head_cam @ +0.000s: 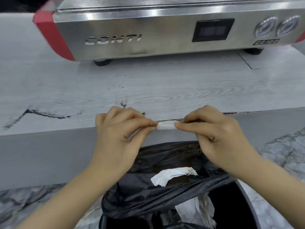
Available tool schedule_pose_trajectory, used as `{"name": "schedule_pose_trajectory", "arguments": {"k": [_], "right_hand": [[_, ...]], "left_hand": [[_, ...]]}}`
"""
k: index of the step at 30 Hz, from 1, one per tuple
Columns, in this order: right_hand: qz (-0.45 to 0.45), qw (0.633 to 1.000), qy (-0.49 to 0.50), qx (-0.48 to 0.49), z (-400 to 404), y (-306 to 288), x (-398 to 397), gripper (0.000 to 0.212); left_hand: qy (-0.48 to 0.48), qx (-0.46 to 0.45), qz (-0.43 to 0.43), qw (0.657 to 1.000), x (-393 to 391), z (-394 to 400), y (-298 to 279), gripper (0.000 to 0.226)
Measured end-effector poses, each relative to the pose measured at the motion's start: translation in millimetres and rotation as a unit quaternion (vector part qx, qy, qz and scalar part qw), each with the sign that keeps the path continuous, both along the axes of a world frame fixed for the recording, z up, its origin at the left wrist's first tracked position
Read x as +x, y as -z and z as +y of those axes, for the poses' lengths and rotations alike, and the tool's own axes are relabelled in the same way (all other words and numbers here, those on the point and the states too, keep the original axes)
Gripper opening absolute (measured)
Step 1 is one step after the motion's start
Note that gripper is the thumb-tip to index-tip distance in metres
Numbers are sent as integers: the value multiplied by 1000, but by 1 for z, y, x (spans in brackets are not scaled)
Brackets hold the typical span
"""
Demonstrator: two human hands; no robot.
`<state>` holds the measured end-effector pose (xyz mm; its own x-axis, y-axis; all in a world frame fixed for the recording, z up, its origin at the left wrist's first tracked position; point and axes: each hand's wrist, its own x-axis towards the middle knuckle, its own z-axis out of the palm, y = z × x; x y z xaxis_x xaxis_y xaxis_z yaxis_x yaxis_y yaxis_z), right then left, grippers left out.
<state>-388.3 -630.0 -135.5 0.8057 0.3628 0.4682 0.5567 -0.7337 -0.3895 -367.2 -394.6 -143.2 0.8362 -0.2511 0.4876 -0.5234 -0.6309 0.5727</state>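
- The left hand pinches one end of a small white oblong paper packet between thumb and forefinger; the other fingers are curled in towards the palm.
- The right hand pinches the opposite end of the packet in the same way, thumb on top and fingers curled.
- The packet lies level between the two hands, in the air just in front of the near edge of the pale grey wood-grain counter and above the far edge of the bin.
- A thin pale stick-like thing shows under the left palm; I cannot tell what it is.
- Below the hands, a crumpled black plastic bin bag lines a dark grey bin.
- A crumpled white sheet of paper with dark stains lies inside the bag.
- At the back of the counter stands a brushed-steel espresso machine with red side panels, well apart from the hands, on black rubber feet.
- Grey-veined marble floor lies on both sides of the bin.
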Motion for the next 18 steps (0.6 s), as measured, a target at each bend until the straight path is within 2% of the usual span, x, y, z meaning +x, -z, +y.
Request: {"name": "schedule_pose_trajectory", "arguments": {"k": [6, 10, 12, 16, 18], "right_hand": [[-65, 998, 11, 24, 54, -18, 101, 36], [-48, 998, 26, -10, 97, -5, 163, 34], [-30, 998, 43, -43, 113, 3, 179, 34], [-5, 993, 78, -92, 125, 7, 196, 36], [0, 990, 65, -126, 124, 4, 203, 38]], "left_hand": [[-79, -41, -15, 996, 81, 35, -14, 5], [-151, -67, 49, 985, 134, 62, -8, 5], [-196, -84, 87, 973, 149, 68, -6, 16], [-263, -42, 132, 955, 165, 70, -5, 5], [-260, -22, 142, 955, 168, 70, -7, 10]]}}
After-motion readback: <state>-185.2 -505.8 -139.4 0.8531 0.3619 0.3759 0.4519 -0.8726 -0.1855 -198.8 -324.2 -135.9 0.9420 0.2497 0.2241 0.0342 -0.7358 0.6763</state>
